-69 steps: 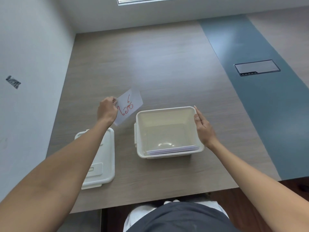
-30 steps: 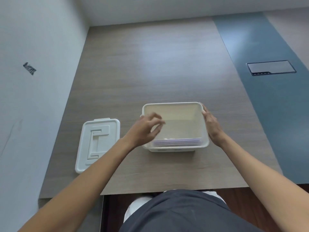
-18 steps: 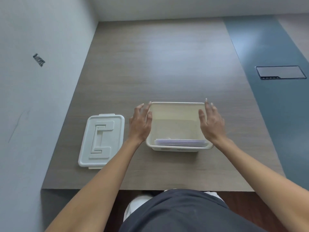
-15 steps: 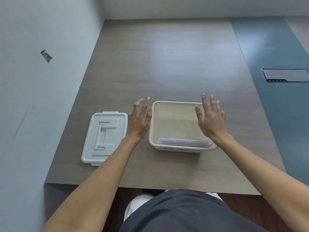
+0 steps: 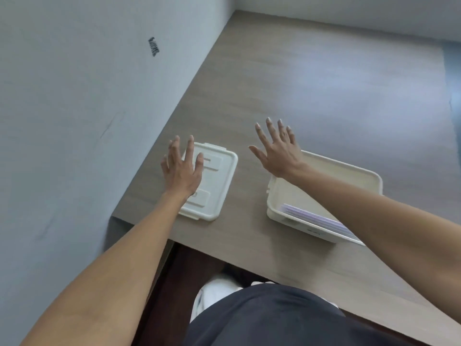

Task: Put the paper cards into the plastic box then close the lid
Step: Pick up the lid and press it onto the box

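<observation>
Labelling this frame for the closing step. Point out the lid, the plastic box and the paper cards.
lid (image 5: 220,171): head view, bare right half of its top face.
plastic box (image 5: 334,163): head view, far rim beyond the forearm.
paper cards (image 5: 311,217): head view, top edges of the stack inside the box's near wall.

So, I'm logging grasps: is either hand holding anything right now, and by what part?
Nothing is held. The left hand is spread open over the lid; the right hand is open above the table.
</observation>
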